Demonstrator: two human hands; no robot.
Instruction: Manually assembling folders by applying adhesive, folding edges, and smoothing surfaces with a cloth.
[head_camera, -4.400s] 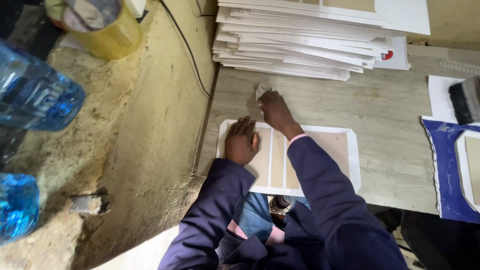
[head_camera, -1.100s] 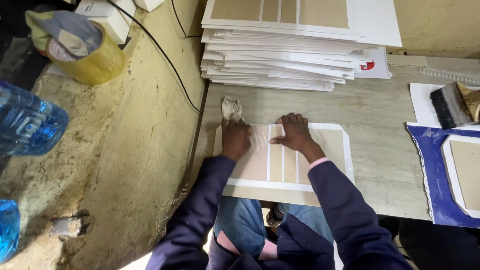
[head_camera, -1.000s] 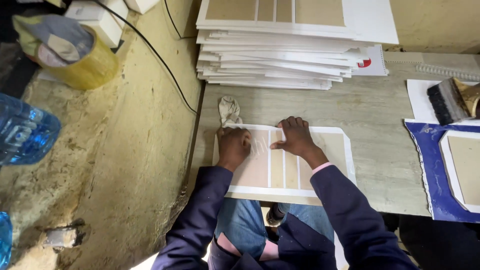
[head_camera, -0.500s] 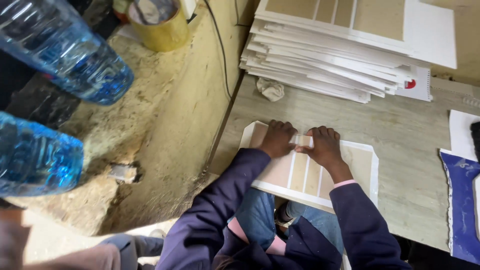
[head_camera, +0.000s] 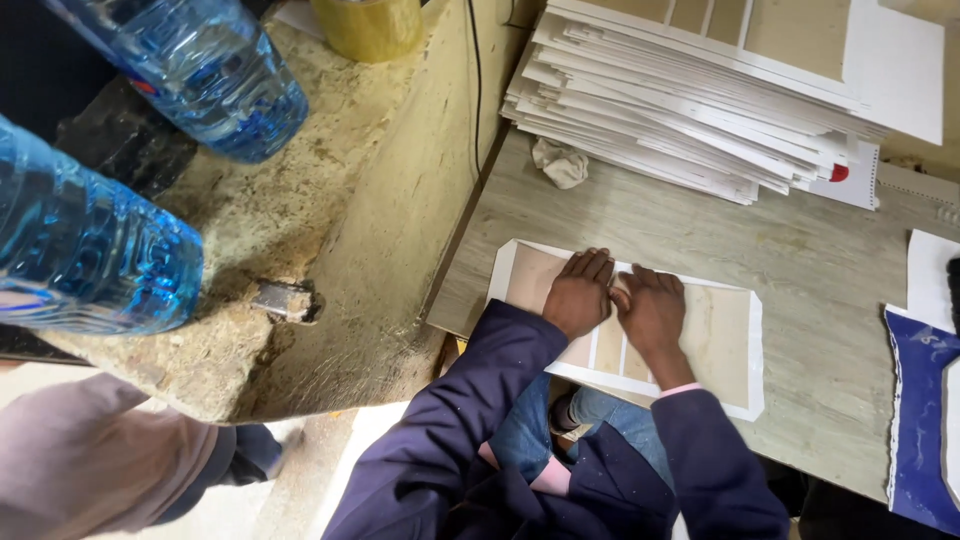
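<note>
Two blue bottles (head_camera: 90, 250) are seen at far left on a rough ledge (head_camera: 330, 200), with a yellow tin (head_camera: 375, 22) at its upper end. A grey table (head_camera: 800, 270) adjoins the ledge.

A white sheet with tan panels (head_camera: 720, 335) is laid flat on the table's near edge. The left hand (head_camera: 580, 292) is pressed palm-down on it, fingers extended and together, nothing gripped. The right hand (head_camera: 650, 308) is placed just beside, touching the left, fingers likewise flat on the sheet. Both forearms are angled up from dark blue sleeves.

A crumpled rag (head_camera: 560, 163) is noted beyond the hands, beside a stack (head_camera: 700, 110) of similar sheets. A blue piece (head_camera: 920, 430) is seen at far right.
</note>
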